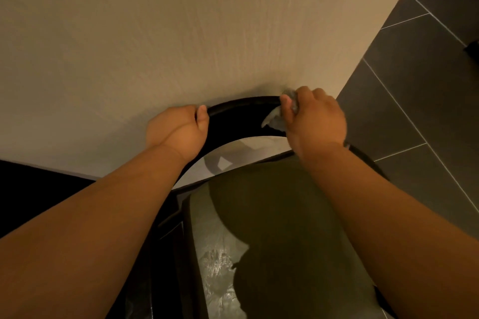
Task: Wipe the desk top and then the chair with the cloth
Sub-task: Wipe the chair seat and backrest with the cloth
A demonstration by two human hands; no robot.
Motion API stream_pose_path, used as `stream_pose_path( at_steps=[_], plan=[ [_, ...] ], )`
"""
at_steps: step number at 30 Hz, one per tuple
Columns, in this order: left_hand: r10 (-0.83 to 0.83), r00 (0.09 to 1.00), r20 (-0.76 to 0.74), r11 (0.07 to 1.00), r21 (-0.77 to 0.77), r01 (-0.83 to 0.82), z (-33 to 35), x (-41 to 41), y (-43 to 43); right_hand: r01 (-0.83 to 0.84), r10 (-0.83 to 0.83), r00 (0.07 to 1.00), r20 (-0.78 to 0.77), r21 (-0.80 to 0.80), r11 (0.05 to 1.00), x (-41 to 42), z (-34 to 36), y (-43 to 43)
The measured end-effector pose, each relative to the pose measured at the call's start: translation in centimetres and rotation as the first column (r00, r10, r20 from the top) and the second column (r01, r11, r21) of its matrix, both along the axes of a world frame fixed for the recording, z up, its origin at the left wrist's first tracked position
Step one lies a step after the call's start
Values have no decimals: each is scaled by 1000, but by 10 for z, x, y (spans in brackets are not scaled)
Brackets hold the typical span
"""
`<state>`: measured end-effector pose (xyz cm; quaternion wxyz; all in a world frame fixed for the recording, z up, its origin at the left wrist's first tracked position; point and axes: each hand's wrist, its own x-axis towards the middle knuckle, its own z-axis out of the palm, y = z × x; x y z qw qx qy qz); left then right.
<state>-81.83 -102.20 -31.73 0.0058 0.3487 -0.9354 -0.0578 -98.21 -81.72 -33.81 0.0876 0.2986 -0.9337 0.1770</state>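
The left hand [178,129] grips the chair back [233,122], while just beside it the right hand [315,119] pinches the cloth [273,118] against that rail.

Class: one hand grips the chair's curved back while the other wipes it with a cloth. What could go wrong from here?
1. The chair back sits close to the pale surface behind it, so the right hand or the cloth may scrape or smear that surface.
2. The cloth is bunched small, so stretches of the chair back may get missed.
3. The left hand grips the chair back; leaning on it might tip or slide it.
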Motion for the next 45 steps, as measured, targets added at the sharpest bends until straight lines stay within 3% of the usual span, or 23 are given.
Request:
stream_pose_path(
  at_steps=[3, 5, 9, 11, 14, 18, 21, 24, 27, 33, 35, 40, 42, 45],
  plan=[
    [-179, 978, -106, 984, 3, 180, 5, -29, 23, -145, 149, 982, -120, 40, 989, 1, 2, -12],
    [-284, 955, -84, 959, -11, 284, 11, -63, 36, -216, 213, 967, -142, -6, 976, -8, -6, -2],
    [-458, 886, 75, 888, -10, 460, 17, -116, 49, -56, 98, 982, 162, -245, 968, -14, -25, 30],
    [-483, 865, 136, 871, -28, 491, 10, -122, 51, 35, 35, 968, 247, -272, 962, -10, -33, 35],
    [-472, 872, 128, 869, -100, 485, 3, -121, 50, 71, -4, 973, 230, -284, 956, -6, -32, 28],
    [-446, 886, 130, 883, -97, 459, 4, -123, 51, -127, 183, 974, 132, -349, 928, -21, -20, 14],
    [-438, 888, 139, 887, -92, 452, 4, -121, 53, -188, 226, 971, 82, -328, 926, -26, -24, 21],
    [-420, 898, 134, 899, -74, 432, 1, -120, 51, -54, 118, 950, 288, -223, 973, -20, -36, 49],
    [-407, 903, 139, 902, -92, 421, 0, -118, 50, -7, 44, 929, 367, -100, 995, -18, -44, 62],
    [-396, 913, 93, 899, -161, 407, -4, -115, 53, -176, 259, 877, 404, -231, 957, -31, -19, 37],
    [-391, 917, 76, 901, -173, 398, -5, -115, 52, -170, 253, 861, 442, -219, 961, -32, -17, 40],
    [-395, 917, 55, 903, -160, 399, -9, -114, 51, -88, -7, 843, 537, 150, 985, -32, -35, 79],
    [-393, 918, 59, 903, -165, 397, -8, -113, 51, -89, -52, 819, 572, 216, 972, -36, -34, 77],
    [-396, 916, 62, 899, -176, 400, -8, -115, 52, -102, 26, 769, 639, 82, 991, -40, -22, 59]
  ],
)
